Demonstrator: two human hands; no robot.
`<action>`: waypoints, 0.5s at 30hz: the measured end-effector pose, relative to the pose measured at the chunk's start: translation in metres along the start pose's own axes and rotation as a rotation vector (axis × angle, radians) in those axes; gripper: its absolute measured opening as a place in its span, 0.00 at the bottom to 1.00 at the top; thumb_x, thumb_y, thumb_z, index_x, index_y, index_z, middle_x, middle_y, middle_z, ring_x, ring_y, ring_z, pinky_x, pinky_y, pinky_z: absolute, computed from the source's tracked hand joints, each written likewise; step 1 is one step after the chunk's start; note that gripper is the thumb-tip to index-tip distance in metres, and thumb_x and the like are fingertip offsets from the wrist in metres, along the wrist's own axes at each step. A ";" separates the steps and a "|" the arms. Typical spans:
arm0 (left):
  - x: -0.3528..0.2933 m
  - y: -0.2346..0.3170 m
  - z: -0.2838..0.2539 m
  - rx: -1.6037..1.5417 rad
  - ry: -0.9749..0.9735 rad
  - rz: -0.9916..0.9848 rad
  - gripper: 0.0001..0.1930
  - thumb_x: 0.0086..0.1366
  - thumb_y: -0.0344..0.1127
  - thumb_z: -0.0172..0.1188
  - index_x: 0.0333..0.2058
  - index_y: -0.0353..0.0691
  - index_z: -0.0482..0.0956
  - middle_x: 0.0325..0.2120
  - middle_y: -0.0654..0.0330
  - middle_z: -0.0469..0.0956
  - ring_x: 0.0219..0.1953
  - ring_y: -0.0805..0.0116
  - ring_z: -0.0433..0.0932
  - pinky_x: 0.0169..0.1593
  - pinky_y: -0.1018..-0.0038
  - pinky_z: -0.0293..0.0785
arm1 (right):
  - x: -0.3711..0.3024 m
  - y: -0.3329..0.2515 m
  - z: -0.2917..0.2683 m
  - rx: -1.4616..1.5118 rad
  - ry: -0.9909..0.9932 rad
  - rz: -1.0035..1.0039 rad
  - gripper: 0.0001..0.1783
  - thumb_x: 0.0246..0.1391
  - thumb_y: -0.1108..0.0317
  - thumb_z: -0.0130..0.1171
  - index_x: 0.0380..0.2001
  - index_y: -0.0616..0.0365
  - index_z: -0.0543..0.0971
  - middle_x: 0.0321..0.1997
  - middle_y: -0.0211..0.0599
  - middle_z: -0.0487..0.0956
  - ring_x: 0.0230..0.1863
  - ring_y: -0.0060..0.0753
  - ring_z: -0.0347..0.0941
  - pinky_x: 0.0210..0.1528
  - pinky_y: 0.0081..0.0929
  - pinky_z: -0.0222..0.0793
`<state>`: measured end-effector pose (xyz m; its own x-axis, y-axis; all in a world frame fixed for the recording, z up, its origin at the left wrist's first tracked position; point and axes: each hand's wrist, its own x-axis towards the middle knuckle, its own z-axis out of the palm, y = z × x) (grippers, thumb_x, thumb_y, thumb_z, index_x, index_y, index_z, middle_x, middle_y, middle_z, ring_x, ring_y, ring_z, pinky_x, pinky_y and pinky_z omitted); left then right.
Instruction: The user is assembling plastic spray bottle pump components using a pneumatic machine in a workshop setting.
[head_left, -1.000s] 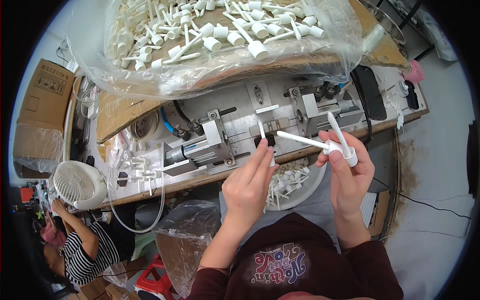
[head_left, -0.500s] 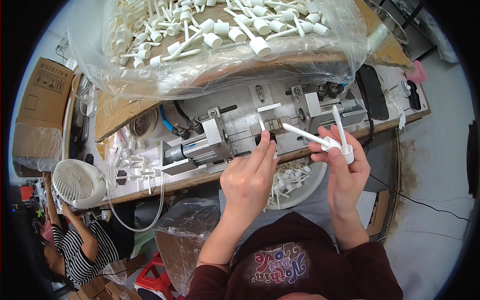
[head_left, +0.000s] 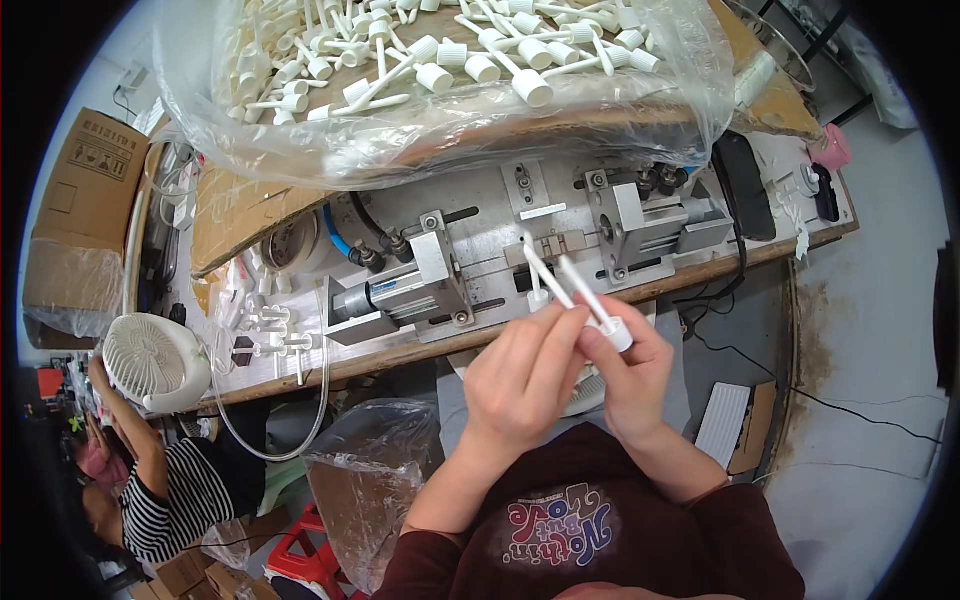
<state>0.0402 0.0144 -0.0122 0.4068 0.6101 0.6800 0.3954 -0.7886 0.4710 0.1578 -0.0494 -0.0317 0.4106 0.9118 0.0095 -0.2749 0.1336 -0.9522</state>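
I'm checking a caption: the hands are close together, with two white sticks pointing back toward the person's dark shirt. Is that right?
The direction is wrong: the head view shows the two white sticks pointing away from the dark shirt. The left hand and right hand are close together.

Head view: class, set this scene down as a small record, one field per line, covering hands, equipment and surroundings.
Left hand: fingertips at a white stick, grip partly hidden
Right hand: holds a capped stick, cap low
Beyond hands: metal fixture
Top: clear plastic bag with many white pieces
Left: white fan
Lower left: person in striped shirt
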 end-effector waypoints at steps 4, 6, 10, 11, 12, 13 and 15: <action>-0.007 -0.009 -0.009 -0.054 -0.038 -0.062 0.17 0.54 0.24 0.69 0.44 0.32 0.82 0.38 0.55 0.82 0.32 0.60 0.82 0.35 0.71 0.79 | 0.006 -0.006 0.000 -0.081 -0.031 -0.009 0.18 0.64 0.72 0.59 0.55 0.68 0.75 0.43 0.38 0.83 0.41 0.17 0.76 0.43 0.17 0.73; -0.011 -0.013 -0.005 0.001 -0.055 -0.117 0.16 0.54 0.26 0.69 0.43 0.33 0.83 0.41 0.56 0.82 0.31 0.62 0.81 0.35 0.71 0.78 | 0.010 -0.008 -0.009 -0.101 -0.030 -0.065 0.18 0.65 0.70 0.59 0.55 0.68 0.75 0.41 0.39 0.83 0.36 0.16 0.76 0.39 0.16 0.73; -0.009 -0.020 -0.003 0.221 -0.175 -0.043 0.16 0.54 0.29 0.69 0.43 0.34 0.84 0.46 0.57 0.83 0.30 0.68 0.81 0.34 0.74 0.75 | 0.015 -0.010 -0.015 -0.037 -0.050 -0.049 0.19 0.66 0.68 0.58 0.55 0.68 0.75 0.39 0.39 0.84 0.31 0.15 0.74 0.32 0.14 0.70; -0.007 -0.020 -0.003 0.236 -0.193 -0.040 0.16 0.54 0.30 0.69 0.43 0.35 0.84 0.47 0.57 0.83 0.29 0.70 0.81 0.34 0.74 0.75 | 0.014 -0.013 -0.013 -0.054 -0.057 -0.043 0.19 0.66 0.67 0.58 0.55 0.68 0.75 0.39 0.39 0.84 0.31 0.15 0.74 0.32 0.14 0.69; -0.004 -0.019 -0.004 0.251 -0.210 -0.038 0.16 0.55 0.31 0.69 0.43 0.35 0.84 0.48 0.57 0.83 0.29 0.71 0.80 0.34 0.75 0.74 | 0.013 -0.016 -0.012 -0.070 -0.064 -0.037 0.19 0.66 0.67 0.58 0.55 0.69 0.75 0.39 0.39 0.84 0.31 0.14 0.73 0.31 0.14 0.69; -0.002 -0.019 -0.005 0.267 -0.228 -0.035 0.16 0.55 0.31 0.69 0.43 0.35 0.85 0.49 0.57 0.82 0.28 0.73 0.80 0.33 0.76 0.73 | 0.012 -0.016 -0.013 -0.081 -0.071 -0.038 0.20 0.66 0.67 0.58 0.55 0.69 0.75 0.38 0.38 0.84 0.31 0.14 0.73 0.31 0.14 0.69; 0.005 -0.021 -0.008 0.271 -0.251 -0.011 0.15 0.55 0.31 0.68 0.42 0.35 0.85 0.49 0.57 0.82 0.27 0.73 0.80 0.32 0.76 0.72 | 0.011 -0.016 -0.015 -0.103 -0.086 -0.042 0.20 0.66 0.66 0.58 0.55 0.69 0.75 0.38 0.38 0.84 0.30 0.14 0.73 0.31 0.14 0.69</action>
<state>0.0278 0.0337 -0.0142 0.5769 0.6451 0.5011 0.5914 -0.7530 0.2886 0.1801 -0.0472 -0.0206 0.3426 0.9367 0.0715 -0.1665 0.1355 -0.9767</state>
